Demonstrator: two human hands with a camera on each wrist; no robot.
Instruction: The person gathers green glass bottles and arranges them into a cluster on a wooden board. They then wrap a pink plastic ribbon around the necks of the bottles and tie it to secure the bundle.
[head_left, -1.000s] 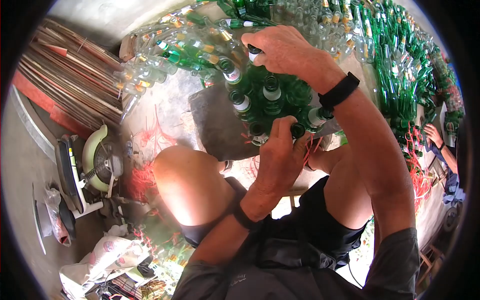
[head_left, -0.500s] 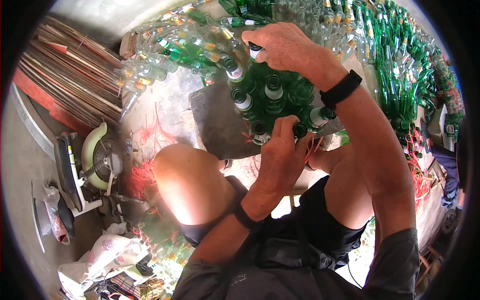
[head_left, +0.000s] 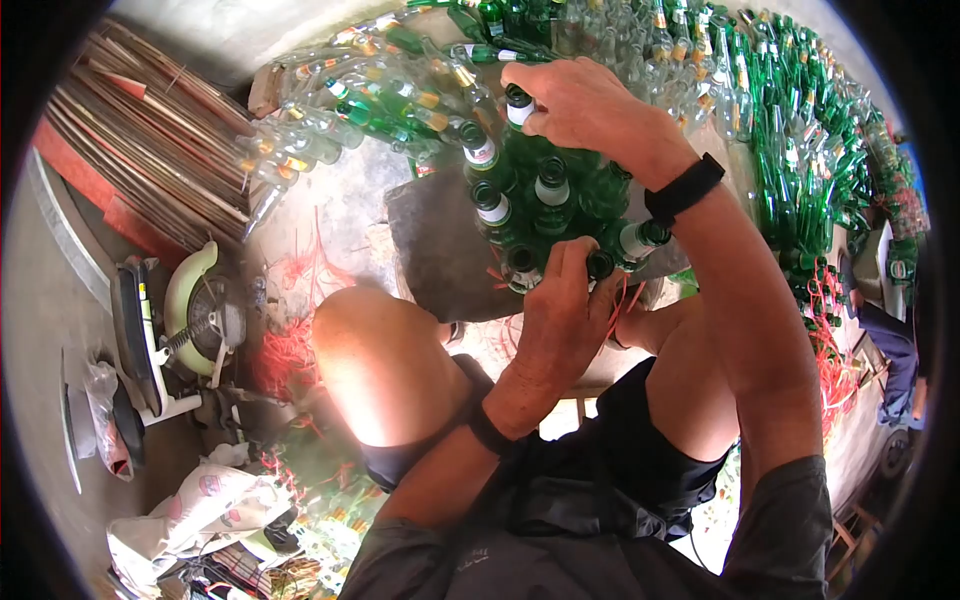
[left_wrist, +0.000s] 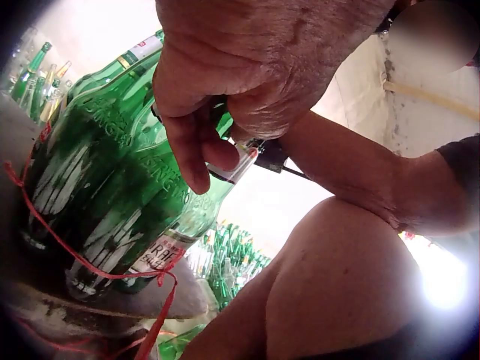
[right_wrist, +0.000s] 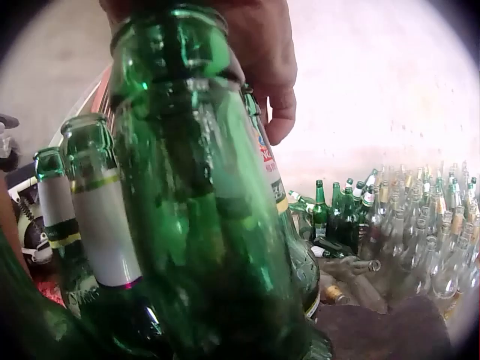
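A bundle of green bottles (head_left: 552, 190) stands upright on a dark slab (head_left: 430, 250). The left hand (head_left: 560, 315) grips the neck of a near bottle (head_left: 600, 264); in the left wrist view that hand (left_wrist: 247, 67) curls its fingers at the bottle tops. Red twine (left_wrist: 97, 271) runs around the lower part of the bottles (left_wrist: 120, 202). At the bundle's far side the right hand (head_left: 590, 105) holds the neck of a bottle (head_left: 518, 106). The right wrist view shows the right hand (right_wrist: 262, 52) behind a close bottle (right_wrist: 202, 187).
Clear and green bottles (head_left: 390, 95) lie in a heap behind, and many green ones (head_left: 790, 160) stand at the right. Long rods (head_left: 150, 140) and a wheel (head_left: 210, 320) are at the left. Red twine (head_left: 285, 355) lies on the floor. Another person's leg (head_left: 890, 340) shows at far right.
Both hands keep their grips on the bottle necks, and the bundle stays in place. The other person's hand at the far right has gone from sight. The head view has shifted slightly.
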